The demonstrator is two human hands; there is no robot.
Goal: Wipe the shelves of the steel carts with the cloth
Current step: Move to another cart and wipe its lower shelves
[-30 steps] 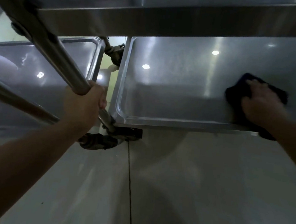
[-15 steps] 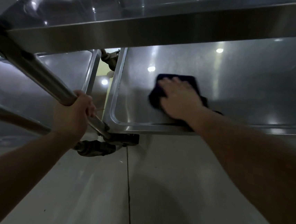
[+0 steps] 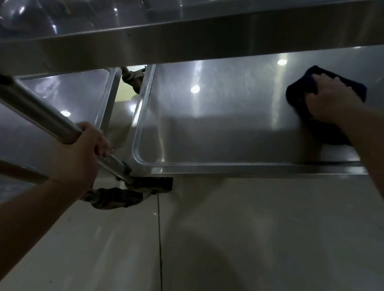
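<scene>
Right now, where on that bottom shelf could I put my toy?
The bottom shelf is bare from its left rim across to the cloth. The right end is taken: the right hand presses the cloth there. The left hand grips the cart's pole.

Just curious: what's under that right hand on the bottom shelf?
A dark blue cloth, pressed flat by the right hand on the lower steel shelf. The metal beneath is hidden.
</scene>
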